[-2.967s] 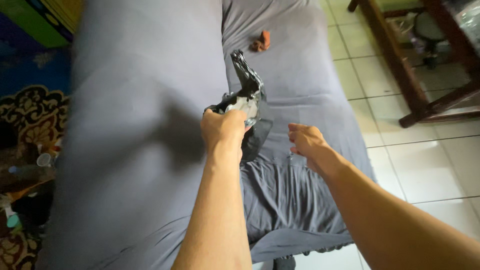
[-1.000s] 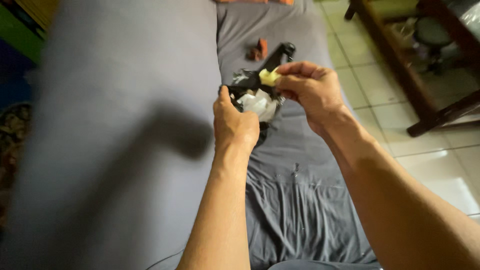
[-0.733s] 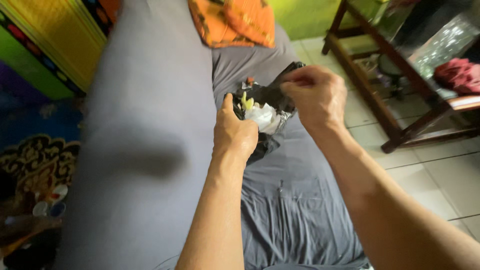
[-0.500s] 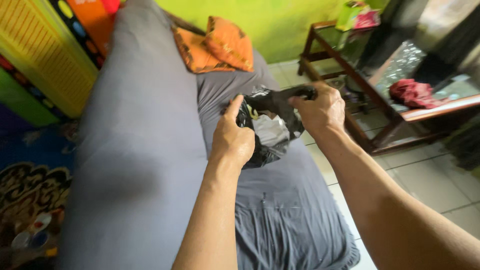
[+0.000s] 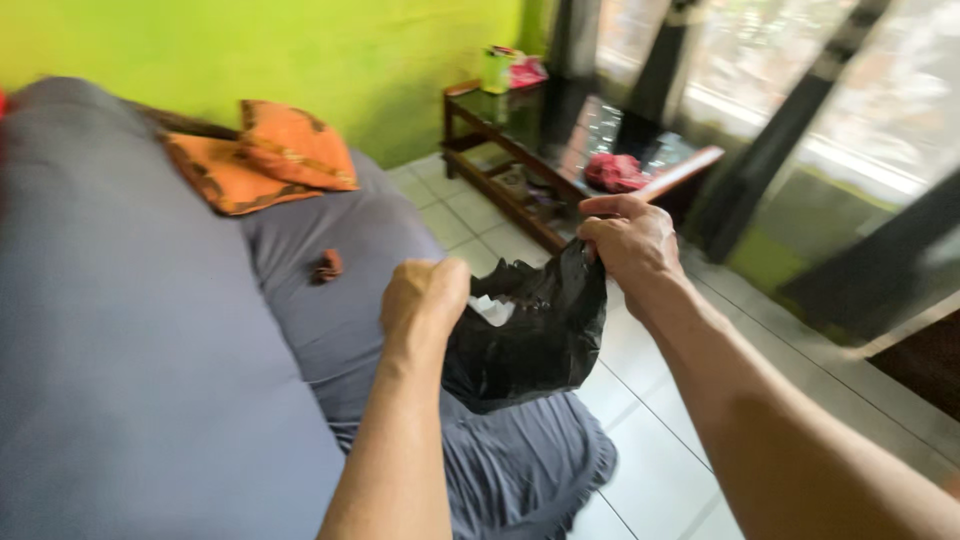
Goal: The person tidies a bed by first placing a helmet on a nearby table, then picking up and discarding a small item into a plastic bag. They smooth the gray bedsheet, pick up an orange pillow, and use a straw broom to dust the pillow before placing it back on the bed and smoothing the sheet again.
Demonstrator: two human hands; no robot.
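Right now both forearms reach forward from the lower edge of the view, the left one rising almost straight up the middle, the right one coming in on a slant from the lower right corner. The left hand (image 5: 424, 300) is curled into a fist, knuckles up, clenched on the near edge of a black plastic bag (image 5: 530, 335). The right hand (image 5: 628, 243) is higher and further out, fingers pinched tight on the bag's far edge with the forefinger laid along the top. Between the two grips the bag hangs slack in the air, over the edge of the grey sofa (image 5: 130, 330) and the tiled floor (image 5: 640, 440), touching neither that I can see. Its mouth is partly spread, and a bit of white paper (image 5: 492, 309) shows inside.

One bag, two hands on it. On the sofa seat lies one small brown scrap (image 5: 325, 266), well apart from the hands. Two orange cushions (image 5: 260, 165) rest at the far end against the green wall (image 5: 300, 50). One dark wooden table (image 5: 560, 150) stands beside the sofa's far end, with a red cloth (image 5: 617, 171) on top.
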